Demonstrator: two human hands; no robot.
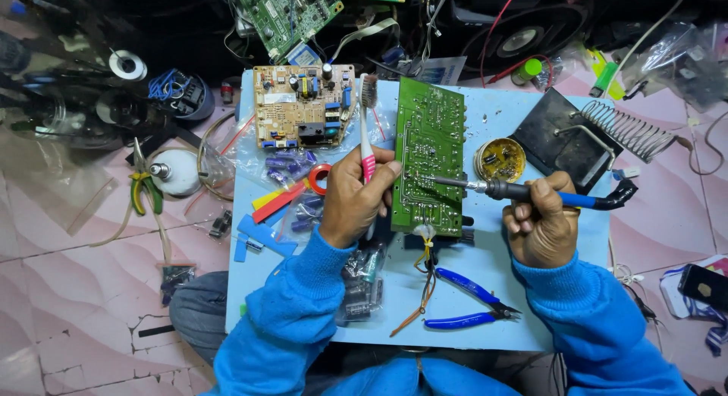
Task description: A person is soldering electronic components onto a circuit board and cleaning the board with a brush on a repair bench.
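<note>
Nearest me, at the front edge of the pale blue worktop [485, 331], a pair of blue-handled pliers [470, 301] lies flat, its nose pointing toward the right edge.

My left hand [353, 199], in a blue sleeve, sits left of centre. Its fingers are closed around the pink and white handle of a toothbrush [367, 130], and the thumb side presses against the left edge of the green circuit board [430, 157]. The toothbrush stands with its long axis running front to back, bristle head toward the far edge.

My right hand [542, 221] is curled tight around the blue grip of the soldering iron [523, 191]. The iron's long axis runs nearly level across the worktop, cord end to the right, tip pointing left and resting on the solder side of the green circuit board near its middle.

The board's long axis runs front to back at the worktop's centre.

Beyond the iron, a round tin of flux [500, 159] sits just right of the board, with a black iron stand [565, 138] by the right edge. At the far left corner rests a tan circuit board [303, 106].
</note>
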